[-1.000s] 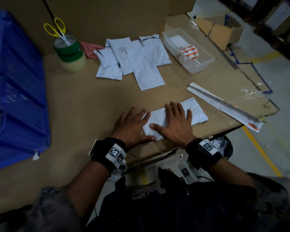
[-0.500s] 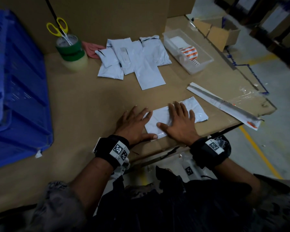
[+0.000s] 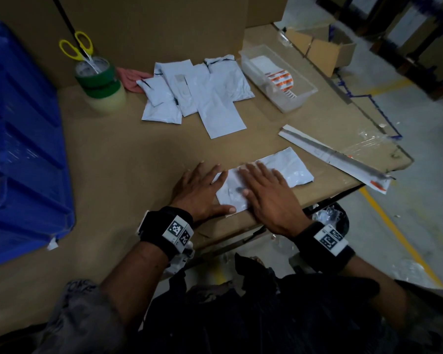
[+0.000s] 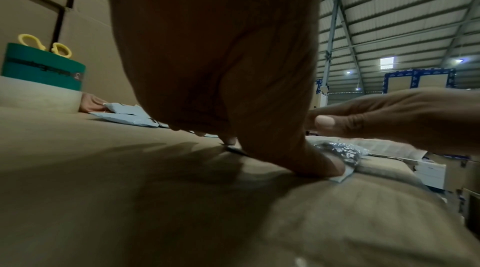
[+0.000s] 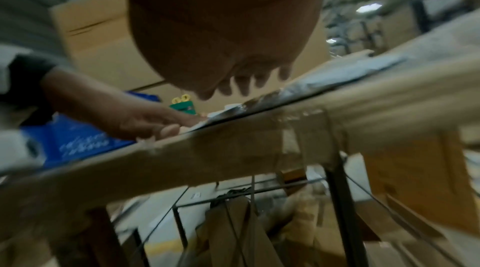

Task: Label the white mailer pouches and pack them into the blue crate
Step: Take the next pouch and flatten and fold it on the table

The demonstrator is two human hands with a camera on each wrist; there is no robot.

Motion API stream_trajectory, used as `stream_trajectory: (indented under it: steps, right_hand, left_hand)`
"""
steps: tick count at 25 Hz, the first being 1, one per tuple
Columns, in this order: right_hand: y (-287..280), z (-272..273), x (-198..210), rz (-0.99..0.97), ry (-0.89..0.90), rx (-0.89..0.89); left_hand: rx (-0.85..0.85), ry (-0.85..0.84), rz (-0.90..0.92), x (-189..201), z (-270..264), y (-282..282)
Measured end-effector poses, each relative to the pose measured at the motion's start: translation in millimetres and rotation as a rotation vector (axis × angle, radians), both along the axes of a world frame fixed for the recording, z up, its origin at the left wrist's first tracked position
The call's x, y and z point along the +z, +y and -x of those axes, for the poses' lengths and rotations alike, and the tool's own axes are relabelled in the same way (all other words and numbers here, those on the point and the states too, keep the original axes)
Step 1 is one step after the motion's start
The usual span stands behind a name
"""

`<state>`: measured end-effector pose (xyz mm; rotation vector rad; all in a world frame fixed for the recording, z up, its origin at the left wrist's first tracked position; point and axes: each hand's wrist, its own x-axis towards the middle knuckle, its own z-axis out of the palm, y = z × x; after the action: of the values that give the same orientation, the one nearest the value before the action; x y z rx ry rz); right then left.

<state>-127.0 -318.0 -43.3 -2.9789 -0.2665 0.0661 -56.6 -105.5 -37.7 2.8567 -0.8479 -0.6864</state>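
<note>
- The blue crate (image 3: 23, 162) fills the left side of the cardboard-topped table (image 3: 118, 159), well apart from both hands; what it holds cannot be made out.
- A loose heap of white mailer pouches (image 3: 197, 95) lies at the back of the table, overlapping one another, between the stacked tape rolls (image 3: 100, 83) with yellow scissors (image 3: 77, 46) stuck in them and a clear tray of labels (image 3: 279, 77).
- One pouch (image 3: 289, 167) lies flat near the front edge of the table, its long axis running from near-left to far-right, the far-right end free and pointing toward a long white strip (image 3: 335, 159).
- The right hand (image 3: 269, 198) lies flat on the middle of that pouch, fingers straight and spread, gripping nothing.
- The left hand (image 3: 200, 192) is also flat with fingers extended, thumb pressing the pouch's near-left corner, the rest of the hand mostly on bare table.
- The step in hand looks like smoothing or pressing the pouch down, probably seating a label, though no label shows under the palms.
- Next would likely be lifting the pouch and carrying it left across the table to the crate; being limp, it needs a pinch at an edge or a slide off the table lip.
</note>
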Motion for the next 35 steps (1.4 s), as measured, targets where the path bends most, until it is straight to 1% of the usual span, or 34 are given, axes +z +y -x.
stream_trajectory:
  steps: [2, 3, 5, 7, 8, 10, 12, 14, 16, 18, 19, 20, 22, 23, 24, 26, 27, 29, 32, 35]
  right_hand:
    - [1, 3, -6, 0.029, 0.028, 0.074]
    - [-9, 6, -9, 0.029, 0.032, 0.054]
    - [-34, 7, -11, 0.004, 0.015, -0.062]
    - [-47, -2, -6, -0.067, 0.003, -0.163]
    - [-46, -9, -3, -0.094, 0.001, -0.161]
    - [-37, -20, -3, -0.083, 0.027, -0.083]
    - [-36, -22, -9, -0.054, 0.045, -0.032]
    - [-55, -21, -12, -0.056, 0.056, -0.098]
    - [-83, -15, -11, -0.051, 0.104, -0.191]
    - [-104, -10, -2, 0.001, 0.131, -0.221]
    - [-105, -10, 3, 0.021, 0.118, -0.203]
    - [-99, -14, 8, 0.025, 0.080, -0.154]
    - [-76, -22, 7, -0.004, 0.027, -0.015]
    - [-65, -25, 3, -0.041, 0.035, 0.023]
    - [-59, -28, -2, -0.074, 0.045, 0.037]
    - [-61, -28, -15, -0.079, 0.026, 0.022]
    - [-66, -28, -20, -0.064, 0.008, 0.003]
    - [-76, -27, -26, -0.059, -0.001, -0.023]
    - [-83, -30, -24, -0.084, -0.015, -0.042]
    - [-90, -30, -22, -0.089, 0.066, -0.050]
  left_hand:
    - [0.000, 0.008, -0.021, 2, 0, 0]
    - [0.001, 0.007, -0.030, 2, 1, -1]
    - [0.002, -0.010, -0.029, 9, 4, -3]
    - [-0.065, -0.044, 0.021, 17, 5, -13]
    - [-0.116, -0.032, 0.060, 20, 3, -20]
    - [-0.160, 0.110, 0.111, 24, 0, -31]
    - [-0.103, 0.263, 0.120, 22, -2, -31]
    - [-0.048, 0.314, 0.146, 14, -5, -27]
    - [-0.030, 0.322, 0.133, 8, -3, -23]
    - [-0.013, 0.342, 0.129, 12, -1, -26]
    - [0.010, 0.334, 0.156, 16, 2, -31]
    - [0.040, 0.292, 0.204, 21, 5, -39]
    - [0.083, 0.181, 0.312, 25, 13, -59]
    - [0.089, 0.148, 0.326, 22, 17, -68]
    - [0.084, 0.124, 0.302, 15, 23, -73]
    - [0.066, 0.062, 0.211, -1, 31, -74]
    - [0.071, 0.037, 0.197, -7, 33, -72]
    - [0.078, 0.030, 0.216, -12, 34, -68]
    - [0.084, 0.015, 0.237, -10, 34, -68]
    - [0.098, 0.002, 0.214, -10, 38, -68]
